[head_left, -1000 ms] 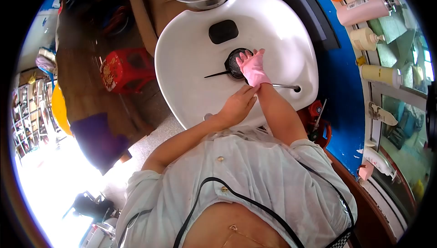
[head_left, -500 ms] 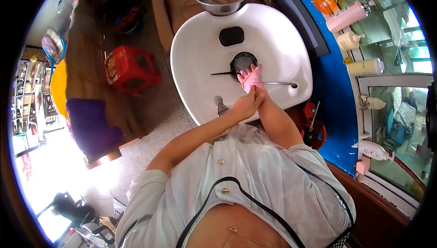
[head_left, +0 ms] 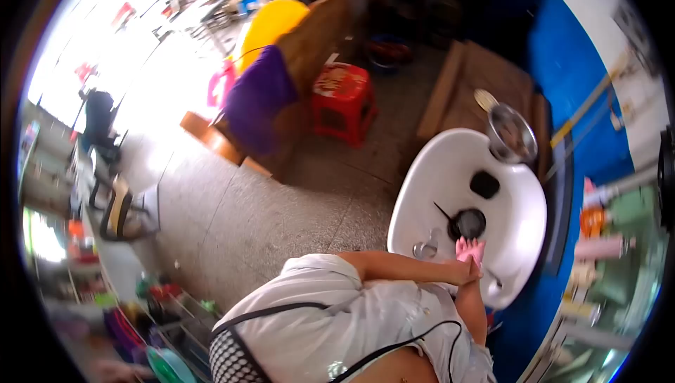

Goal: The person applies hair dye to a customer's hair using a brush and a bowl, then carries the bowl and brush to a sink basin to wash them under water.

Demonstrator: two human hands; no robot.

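Over the white wash basin (head_left: 415,193), my right hand (head_left: 470,249) wears a pink glove, its fingers spread and holding nothing. My left hand (head_left: 463,271) is closed at the right wrist, gripping the glove's cuff. Just beyond the gloved fingers, a round black bowl (head_left: 470,223) sits in the basin, with a thin black handle or stick (head_left: 442,211) pointing left from it. A black rectangular patch (head_left: 485,184) lies farther up the basin. A metal tap (head_left: 425,250) stands near my left forearm. Part of a metal hose fitting (head_left: 496,280) shows right of my hands.
A steel bowl (head_left: 512,133) with something brownish inside rests at the basin's far edge. To the left are a red stool (head_left: 344,105), a purple cloth (head_left: 261,101) and a yellow chair back (head_left: 274,28). Pump bottles, including a pink one (head_left: 601,248), line the right ledge.
The view has swung left, so the basin and my hands appear farther right and lower. My left hand stays at the glove's cuff, and the gloved fingers remain spread.
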